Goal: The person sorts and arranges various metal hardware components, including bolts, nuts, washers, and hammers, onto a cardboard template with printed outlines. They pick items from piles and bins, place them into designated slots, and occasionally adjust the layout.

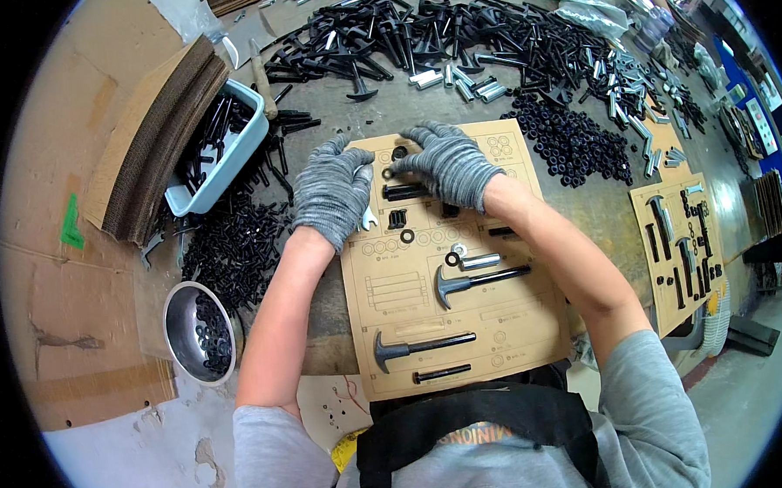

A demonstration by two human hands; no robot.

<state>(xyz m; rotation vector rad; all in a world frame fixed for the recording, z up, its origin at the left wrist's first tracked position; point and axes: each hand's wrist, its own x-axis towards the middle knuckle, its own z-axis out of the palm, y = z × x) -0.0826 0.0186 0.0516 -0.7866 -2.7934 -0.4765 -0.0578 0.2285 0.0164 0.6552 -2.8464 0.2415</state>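
— Black ring (399,153), location?
— On the cardboard (362,311), beside right hand (453,167). Left hand (329,186) curled. Either grip: cannot tell.
— Handling?
— Probably light, stiff; pinch the rim.

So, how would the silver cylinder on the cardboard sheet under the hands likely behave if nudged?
The silver cylinder would probably roll if nudged, being round and on its side, though the black T-headed piece beside it might stop it one way. It is likely stiff, judging by its straight, metallic look, and its smooth shine suggests it could be slippery.
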